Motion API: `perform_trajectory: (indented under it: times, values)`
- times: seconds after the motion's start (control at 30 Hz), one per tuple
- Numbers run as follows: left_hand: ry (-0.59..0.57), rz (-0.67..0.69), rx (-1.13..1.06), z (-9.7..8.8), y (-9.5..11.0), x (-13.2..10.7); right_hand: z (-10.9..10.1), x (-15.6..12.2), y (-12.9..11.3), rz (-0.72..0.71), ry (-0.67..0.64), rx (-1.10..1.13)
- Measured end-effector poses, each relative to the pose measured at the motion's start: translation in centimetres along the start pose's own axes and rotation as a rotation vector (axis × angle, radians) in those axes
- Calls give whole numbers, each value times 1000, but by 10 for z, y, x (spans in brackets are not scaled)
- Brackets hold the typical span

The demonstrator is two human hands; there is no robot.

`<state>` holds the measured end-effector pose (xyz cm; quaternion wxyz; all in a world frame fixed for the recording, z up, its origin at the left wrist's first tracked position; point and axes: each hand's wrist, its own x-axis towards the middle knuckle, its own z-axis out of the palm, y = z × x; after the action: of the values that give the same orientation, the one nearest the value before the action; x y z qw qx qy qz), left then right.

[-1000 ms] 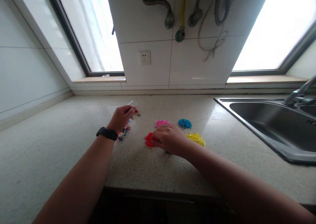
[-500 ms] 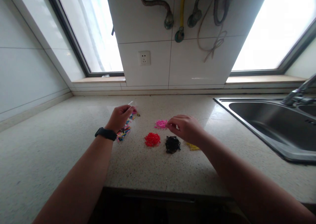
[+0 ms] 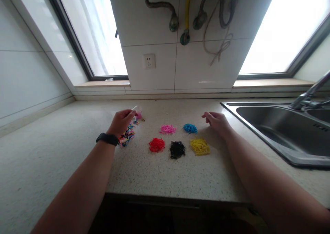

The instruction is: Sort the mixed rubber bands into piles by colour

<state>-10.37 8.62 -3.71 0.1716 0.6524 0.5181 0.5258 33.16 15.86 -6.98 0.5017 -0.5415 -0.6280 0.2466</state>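
My left hand [image 3: 122,121] is closed on a clear plastic bag [image 3: 137,108] with a pink patch on it. Beneath and beside that hand lies a pile of mixed-colour small rubber bands [image 3: 127,136]; one dark band [image 3: 143,119] sits apart. My right hand [image 3: 217,123] hovers over the counter with its fingertips pinched; anything between them is too small to make out. Nearest to it is a blue heap of bands [image 3: 190,128], with a yellow heap [image 3: 200,147] closer to me. Further left are pink [image 3: 167,129], black [image 3: 177,149] and red [image 3: 156,145] heaps.
The speckled counter [image 3: 154,175] ends at a front edge near me. On the right is a steel sink [image 3: 268,127] with a faucet [image 3: 306,98]. The tiled wall behind carries a socket [image 3: 149,61] and pipes [image 3: 187,20].
My right hand has moved right, from beside the pink heap to past the blue heap, uncovering the blue and yellow heaps. My left hand stays at the bag.
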Motion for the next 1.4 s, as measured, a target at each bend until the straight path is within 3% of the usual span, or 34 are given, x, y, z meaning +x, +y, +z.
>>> perform_trajectory:
  times: [0.2, 0.43, 0.6, 0.83, 1.4]
  values:
    - [-75, 13, 93, -6, -6, 3, 0, 4, 11, 90, 70, 242]
    - [-98, 26, 359, -38, -27, 14, 0, 4, 10, 81, 70, 275]
    - [-257, -72, 520, -53, -50, 16, 0, 7, 15, 80, 68, 279]
    - [-456, -244, 721, -52, -61, 17, 1, 9, 18, 88, 54, 263]
    - [-426, -252, 703, -47, -51, 13, 3, 3, 6, 66, 36, 197]
